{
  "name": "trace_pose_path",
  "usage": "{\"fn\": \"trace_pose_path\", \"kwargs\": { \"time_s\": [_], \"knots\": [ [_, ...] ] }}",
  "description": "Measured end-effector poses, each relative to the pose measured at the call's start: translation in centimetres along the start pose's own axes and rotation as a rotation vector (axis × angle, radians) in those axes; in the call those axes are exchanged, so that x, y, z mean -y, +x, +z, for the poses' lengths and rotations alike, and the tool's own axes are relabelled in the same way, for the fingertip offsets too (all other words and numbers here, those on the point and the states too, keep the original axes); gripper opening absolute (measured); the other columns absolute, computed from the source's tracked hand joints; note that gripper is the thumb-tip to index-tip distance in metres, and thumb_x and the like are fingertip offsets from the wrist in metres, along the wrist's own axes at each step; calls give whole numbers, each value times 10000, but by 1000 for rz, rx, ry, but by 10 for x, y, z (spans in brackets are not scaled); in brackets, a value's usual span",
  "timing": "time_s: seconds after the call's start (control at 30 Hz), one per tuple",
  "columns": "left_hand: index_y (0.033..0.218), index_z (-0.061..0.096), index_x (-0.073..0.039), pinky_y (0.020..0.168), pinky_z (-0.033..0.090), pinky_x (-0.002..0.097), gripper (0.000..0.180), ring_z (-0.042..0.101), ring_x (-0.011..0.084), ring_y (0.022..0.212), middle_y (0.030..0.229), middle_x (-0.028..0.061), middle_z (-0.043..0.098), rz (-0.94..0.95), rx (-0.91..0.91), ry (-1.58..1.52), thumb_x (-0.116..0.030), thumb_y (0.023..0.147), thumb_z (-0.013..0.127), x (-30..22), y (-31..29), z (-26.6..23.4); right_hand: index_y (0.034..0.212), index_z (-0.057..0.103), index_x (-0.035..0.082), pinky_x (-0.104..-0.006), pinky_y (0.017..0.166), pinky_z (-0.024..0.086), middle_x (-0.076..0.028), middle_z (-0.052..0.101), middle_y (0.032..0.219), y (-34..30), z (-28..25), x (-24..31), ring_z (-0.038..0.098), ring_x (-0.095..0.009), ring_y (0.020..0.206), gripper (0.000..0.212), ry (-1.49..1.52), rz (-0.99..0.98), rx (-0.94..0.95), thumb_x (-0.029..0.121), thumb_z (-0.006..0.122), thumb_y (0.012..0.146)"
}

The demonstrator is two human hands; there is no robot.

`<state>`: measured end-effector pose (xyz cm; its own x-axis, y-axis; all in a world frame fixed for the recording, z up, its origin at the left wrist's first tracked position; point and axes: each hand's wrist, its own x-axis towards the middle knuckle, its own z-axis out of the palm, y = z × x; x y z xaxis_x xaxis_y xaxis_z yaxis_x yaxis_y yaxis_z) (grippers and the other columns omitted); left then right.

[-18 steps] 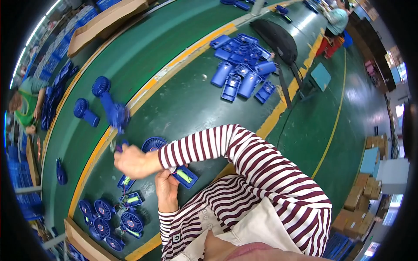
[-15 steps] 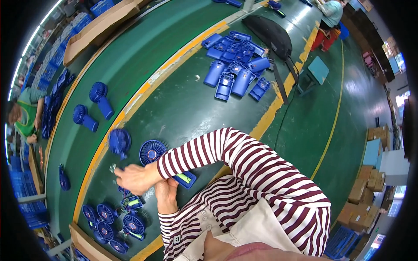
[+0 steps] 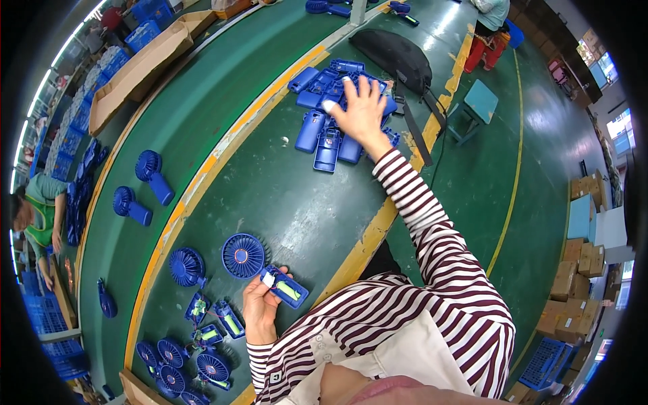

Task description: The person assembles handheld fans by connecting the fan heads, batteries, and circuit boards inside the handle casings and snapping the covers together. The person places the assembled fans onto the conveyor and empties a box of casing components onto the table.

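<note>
My left hand (image 3: 262, 305) grips a blue handheld fan by its handle, with the round fan head (image 3: 243, 255) pointing away to the left. The handle (image 3: 289, 289) lies face up without its cover, showing a green battery inside. Far out, my right hand (image 3: 362, 116) is spread with fingers apart over a heap of blue plastic handle covers (image 3: 310, 131). White caps sit on its thumb and one fingertip. Whether the fingers touch the covers I cannot tell.
Several fans and opened handles with green parts (image 3: 172, 354) lie at the near left. Another fan (image 3: 187, 266) sits by the yellow line. Finished-looking fans (image 3: 154, 177) rest on the green belt. A black bag (image 3: 395, 57) lies behind the heap; a teal stool (image 3: 480, 101) stands right.
My right hand has swung from in front of my left hand out to the heap of covers, its fingers spreading. The left hand still holds the fan. The whole view has shifted slightly.
</note>
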<state>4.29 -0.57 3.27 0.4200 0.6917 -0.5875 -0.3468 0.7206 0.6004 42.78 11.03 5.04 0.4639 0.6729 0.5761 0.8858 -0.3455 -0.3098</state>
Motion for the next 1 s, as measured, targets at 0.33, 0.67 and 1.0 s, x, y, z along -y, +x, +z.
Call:
{"fn": "trace_pose_path", "kwargs": {
  "time_s": [0.33, 0.67, 1.0],
  "knots": [
    [1060, 511, 71, 787, 520, 396, 243, 609, 325, 915, 1031, 230, 593, -21, -37, 24, -17, 837, 473, -2, 3, 5, 1103, 607, 92, -665, 971, 81, -179, 460, 1235, -22, 16, 5, 382, -406, 1155, 569, -14, -149, 310, 537, 535, 755],
    [990, 556, 46, 785, 513, 353, 194, 618, 236, 887, 983, 173, 617, 30, -16, 21, -87, 853, 526, -1, -4, 5, 1105, 608, 121, -650, 965, 130, -197, 431, 1258, -56, 21, 79, 370, -410, 1167, 530, 147, -498, 390, 502, 574, 738],
    [1015, 526, 77, 811, 497, 370, 216, 610, 261, 903, 985, 190, 606, 74, -99, -145, -57, 856, 471, -2, -7, -6, 872, 574, -19, -467, 810, 326, -122, 560, 740, -114, -20, 154, 496, -278, 802, 514, 165, -739, 227, 438, 671, 658]
  ]
}}
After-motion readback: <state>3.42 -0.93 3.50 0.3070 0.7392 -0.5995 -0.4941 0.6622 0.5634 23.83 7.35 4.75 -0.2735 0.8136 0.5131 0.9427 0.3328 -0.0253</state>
